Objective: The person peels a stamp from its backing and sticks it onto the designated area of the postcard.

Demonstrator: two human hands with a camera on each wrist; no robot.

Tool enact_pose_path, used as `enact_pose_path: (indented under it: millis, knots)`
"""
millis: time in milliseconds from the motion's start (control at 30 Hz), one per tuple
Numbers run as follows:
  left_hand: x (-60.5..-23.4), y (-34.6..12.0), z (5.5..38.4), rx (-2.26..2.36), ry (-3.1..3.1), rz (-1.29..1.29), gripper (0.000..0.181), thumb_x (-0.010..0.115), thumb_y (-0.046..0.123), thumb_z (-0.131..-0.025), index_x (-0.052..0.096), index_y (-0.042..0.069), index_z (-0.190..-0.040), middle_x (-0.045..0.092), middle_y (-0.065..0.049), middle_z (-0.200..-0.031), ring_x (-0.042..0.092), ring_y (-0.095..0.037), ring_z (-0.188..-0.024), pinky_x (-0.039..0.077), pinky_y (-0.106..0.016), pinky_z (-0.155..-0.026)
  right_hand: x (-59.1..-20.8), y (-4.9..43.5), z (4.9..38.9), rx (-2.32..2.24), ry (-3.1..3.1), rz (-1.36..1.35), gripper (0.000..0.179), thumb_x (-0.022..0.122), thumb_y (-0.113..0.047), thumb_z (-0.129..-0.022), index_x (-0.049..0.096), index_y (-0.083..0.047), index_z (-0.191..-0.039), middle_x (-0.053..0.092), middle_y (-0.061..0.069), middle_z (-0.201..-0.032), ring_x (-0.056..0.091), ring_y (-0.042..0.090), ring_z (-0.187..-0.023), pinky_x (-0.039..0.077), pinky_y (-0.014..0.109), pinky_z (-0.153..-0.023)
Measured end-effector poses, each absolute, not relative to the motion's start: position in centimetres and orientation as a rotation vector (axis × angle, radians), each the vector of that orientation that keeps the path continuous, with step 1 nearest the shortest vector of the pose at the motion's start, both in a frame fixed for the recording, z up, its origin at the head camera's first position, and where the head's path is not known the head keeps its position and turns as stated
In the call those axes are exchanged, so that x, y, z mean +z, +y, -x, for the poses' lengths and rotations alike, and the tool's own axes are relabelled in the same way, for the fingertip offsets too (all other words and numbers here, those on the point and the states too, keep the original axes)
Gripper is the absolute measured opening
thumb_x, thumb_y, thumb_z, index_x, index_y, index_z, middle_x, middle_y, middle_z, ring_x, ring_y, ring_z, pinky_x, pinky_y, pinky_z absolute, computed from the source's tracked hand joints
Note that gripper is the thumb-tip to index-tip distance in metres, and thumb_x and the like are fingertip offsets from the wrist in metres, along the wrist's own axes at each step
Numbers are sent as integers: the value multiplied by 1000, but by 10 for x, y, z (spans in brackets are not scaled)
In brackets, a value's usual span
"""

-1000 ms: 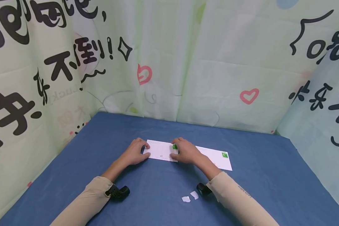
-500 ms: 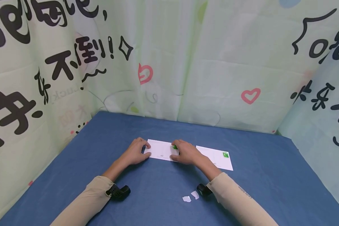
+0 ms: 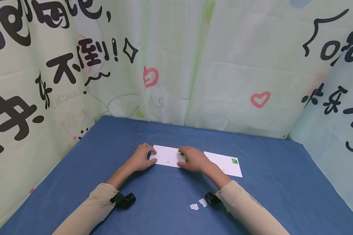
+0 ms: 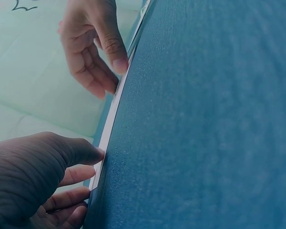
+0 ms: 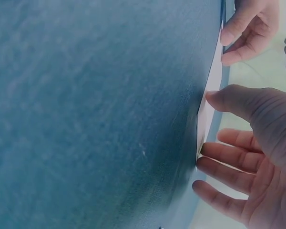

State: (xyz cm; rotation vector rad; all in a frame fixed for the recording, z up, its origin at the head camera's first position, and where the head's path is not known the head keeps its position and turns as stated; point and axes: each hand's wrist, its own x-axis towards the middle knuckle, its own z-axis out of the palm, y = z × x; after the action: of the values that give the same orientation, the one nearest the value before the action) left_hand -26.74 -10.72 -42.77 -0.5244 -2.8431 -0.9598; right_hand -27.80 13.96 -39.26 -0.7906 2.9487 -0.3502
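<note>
A white envelope [image 3: 166, 156] lies flat on the blue cloth in the middle of the head view. A green stamp [image 3: 181, 153] in its upper right corner is mostly hidden by my right hand [image 3: 193, 159]. That hand's thumb touches the envelope near its lower edge, and its fingers reach over the right end, fairly straight in the right wrist view. At the left end rests my left hand [image 3: 140, 158], thumb and forefinger spread apart on the envelope. The left wrist view has the left thumb [image 4: 93, 152] on the envelope's near edge.
A second white envelope [image 3: 227, 164] with a green stamp lies right of the first, partly behind the right wrist. Two small paper scraps [image 3: 194, 207] lie nearer, beside the right wrist camera. A printed curtain [image 3: 223, 65] surrounds the blue-covered table [image 3: 153, 202].
My right hand's fingers have come slightly nearer, covering more of the green stamp and the envelope's right end. The left hand and both envelopes have hardly moved.
</note>
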Motion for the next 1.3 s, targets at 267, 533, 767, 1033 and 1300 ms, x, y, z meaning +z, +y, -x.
enact_pose_path:
  millis: [267,533,767,1033,1300]
  knots:
    - [-428,-107,268,-947,-2844,515,22,76,15,-90,71,2,-107,61,-15,-110,55,-32,-108,46,-52,-97,-392,139,276,-376,2969,805,45,75,-26,-93,64,-5,-132,69,11,-124,65,28,-111,50,49,-96]
    - [-430,-106,267,-941,-2844,508,22,76,15,-90,72,2,-107,61,-15,-112,55,-33,-109,46,-52,-98,-392,138,273,-383,2967,818,43,77,-24,-92,65,-6,-129,70,12,-117,65,29,-105,51,51,-91]
    - [-428,-106,267,-952,-2846,512,22,75,14,-91,71,1,-108,61,-16,-112,55,-33,-110,45,-52,-98,-391,138,272,-382,2974,831,42,77,-23,-91,66,-5,-127,71,12,-115,66,29,-103,52,50,-90]
    - [-430,-107,267,-954,-2839,516,22,75,14,-90,71,1,-107,61,-16,-112,55,-34,-111,45,-52,-99,-391,137,272,-380,2984,798,43,79,-24,-89,67,-7,-127,71,11,-111,66,27,-98,52,48,-87]
    - [-428,-107,268,-967,-2841,513,21,75,14,-91,71,1,-107,61,-15,-111,55,-32,-108,46,-51,-97,-389,137,271,-395,2978,772,43,79,-24,-90,66,-7,-127,70,10,-109,64,25,-95,52,47,-86]
